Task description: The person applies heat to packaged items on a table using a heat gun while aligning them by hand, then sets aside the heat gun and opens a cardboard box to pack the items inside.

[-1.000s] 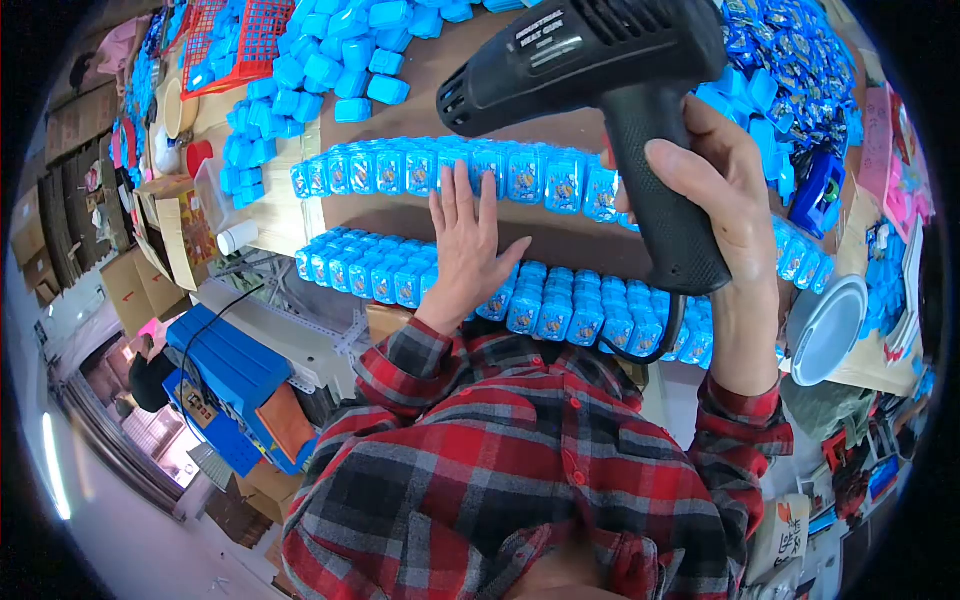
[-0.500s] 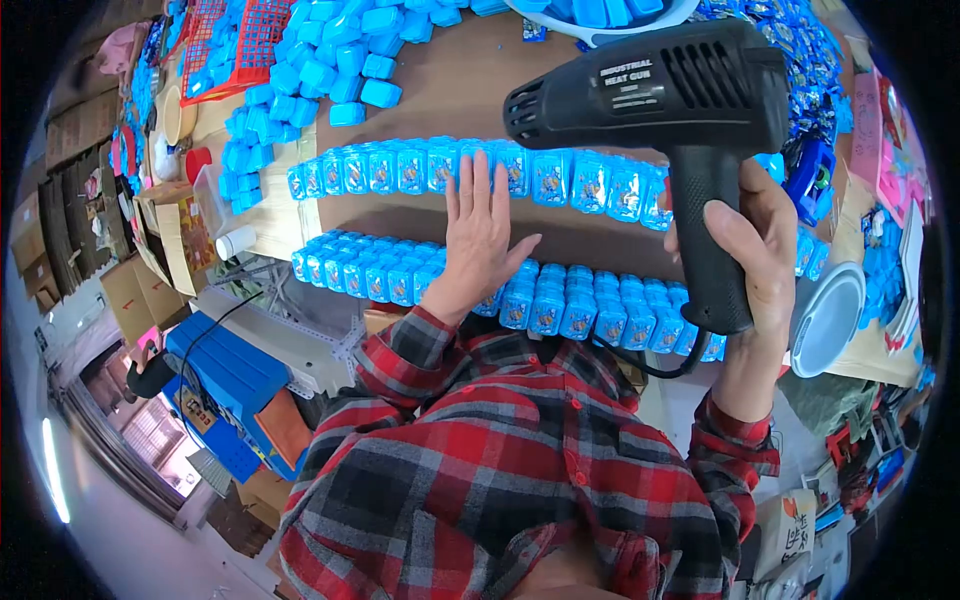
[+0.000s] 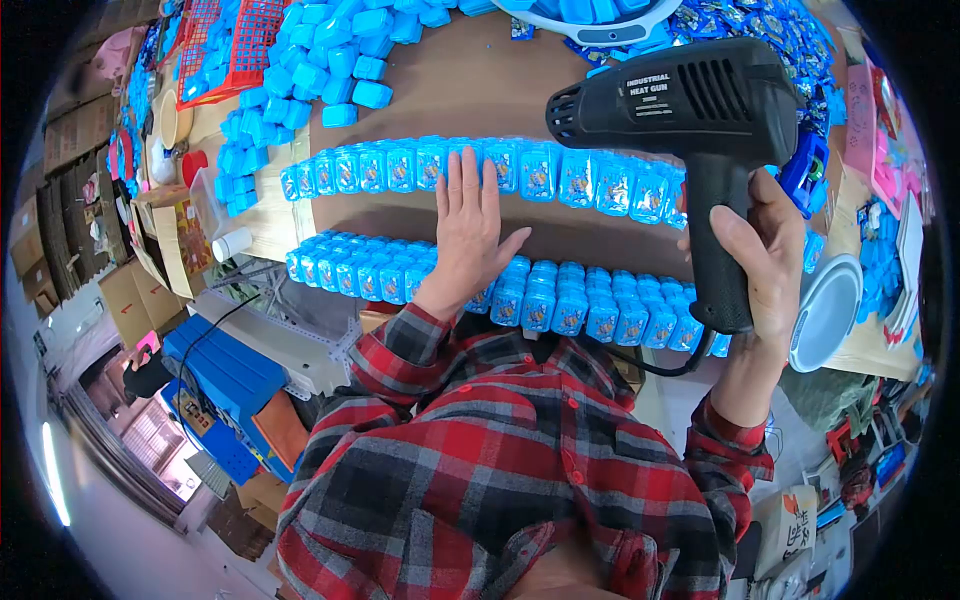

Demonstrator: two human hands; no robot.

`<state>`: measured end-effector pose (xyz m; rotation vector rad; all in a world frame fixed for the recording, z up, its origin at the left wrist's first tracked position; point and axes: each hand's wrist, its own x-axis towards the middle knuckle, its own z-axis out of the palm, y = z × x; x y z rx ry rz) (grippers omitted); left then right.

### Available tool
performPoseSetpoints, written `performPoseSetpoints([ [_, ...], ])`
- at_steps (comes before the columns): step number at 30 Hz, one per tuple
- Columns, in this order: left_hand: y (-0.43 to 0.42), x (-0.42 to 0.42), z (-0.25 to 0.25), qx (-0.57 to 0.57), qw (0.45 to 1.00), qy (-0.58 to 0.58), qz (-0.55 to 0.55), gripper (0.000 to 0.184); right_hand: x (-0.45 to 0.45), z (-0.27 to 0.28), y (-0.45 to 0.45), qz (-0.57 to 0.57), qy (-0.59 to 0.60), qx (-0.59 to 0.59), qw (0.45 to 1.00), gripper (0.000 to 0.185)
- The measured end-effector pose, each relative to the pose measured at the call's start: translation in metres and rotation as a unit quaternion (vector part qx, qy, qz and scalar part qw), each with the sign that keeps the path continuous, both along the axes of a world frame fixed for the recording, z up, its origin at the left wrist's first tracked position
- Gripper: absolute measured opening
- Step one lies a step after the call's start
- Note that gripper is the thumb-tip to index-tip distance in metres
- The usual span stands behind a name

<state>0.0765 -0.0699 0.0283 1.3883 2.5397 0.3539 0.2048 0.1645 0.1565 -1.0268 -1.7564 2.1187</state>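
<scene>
Evidently the heat gun hangs toward half past one in the view, over the counter, its nozzle aimed at nine o'clock. The person's right hand grips its handle. At twelve o'clock the left hand lies flat and empty, fingertips at the far row of blue boxes; whether they touch cannot be told.

Whether the gun is running does not show. If it is, a dip of the nozzle toward eight o'clock could burn the left fingers, and lingering over one spot could warp the glossy boxes. A push by the left hand could knock the far row out of line, and the cord, curving by the near row, might catch boxes there.

Compared with a second ago, the gun has shifted toward three o'clock along the far row, its nozzle now farther from the left hand, which stays spread there. The tub near half past twelve has come into view.
</scene>
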Motion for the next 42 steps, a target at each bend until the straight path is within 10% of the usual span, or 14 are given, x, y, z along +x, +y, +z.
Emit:
performPoseSetpoints([
  [15,0.034,0.021,0.015,-0.006,0.993,-0.081,-0.081,0.083,0.002,-0.007,0.022,-0.041,0.011,-0.115,0.992,0.035],
  [30,0.037,0.026,0.01,-0.026,0.992,-0.099,-0.08,0.084,0.035,-0.003,0.021,-0.072,-0.045,0.017,0.996,0.046],
  [42,0.034,0.03,0.006,0.001,0.995,-0.061,-0.08,0.083,0.104,-0.037,-0.033,-0.201,0.179,-0.138,0.953,0.052],
])
